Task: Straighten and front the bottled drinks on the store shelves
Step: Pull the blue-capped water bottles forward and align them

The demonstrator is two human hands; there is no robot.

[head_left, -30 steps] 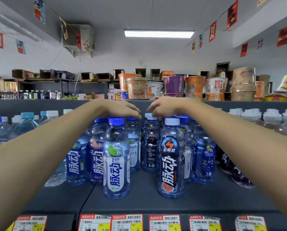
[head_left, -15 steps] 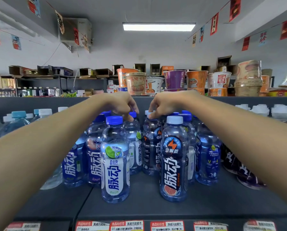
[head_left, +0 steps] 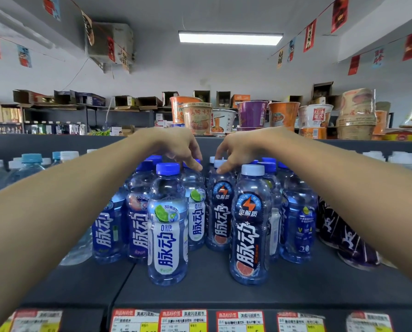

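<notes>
Blue-capped drink bottles stand in rows on a dark grey shelf [head_left: 200, 291]. A white-label lime bottle [head_left: 167, 226] and a black-label grapefruit bottle [head_left: 250, 226] stand alone at the front. Behind them, my left hand [head_left: 176, 146] grips the cap of a second white-label bottle [head_left: 196, 212]. My right hand [head_left: 240, 147] grips the white cap of a second black-label bottle [head_left: 220, 212]. Both of these bottles stand upright with labels facing me. More blue-label bottles [head_left: 104, 231] crowd the left and right [head_left: 300, 226].
Clear water bottles [head_left: 30, 164] fill the shelf's left end and white-capped ones [head_left: 401, 156] the right. Dark purple bottles [head_left: 343, 238] lean at the right. Instant noodle cups [head_left: 252, 113] line the shelf above. Price tags [head_left: 183, 319] run along the front edge.
Both hands have closed onto the caps of the second-row bottles and drawn them forward toward me; the black-label bottle's label has turned to face front. The view has tilted up slightly.
</notes>
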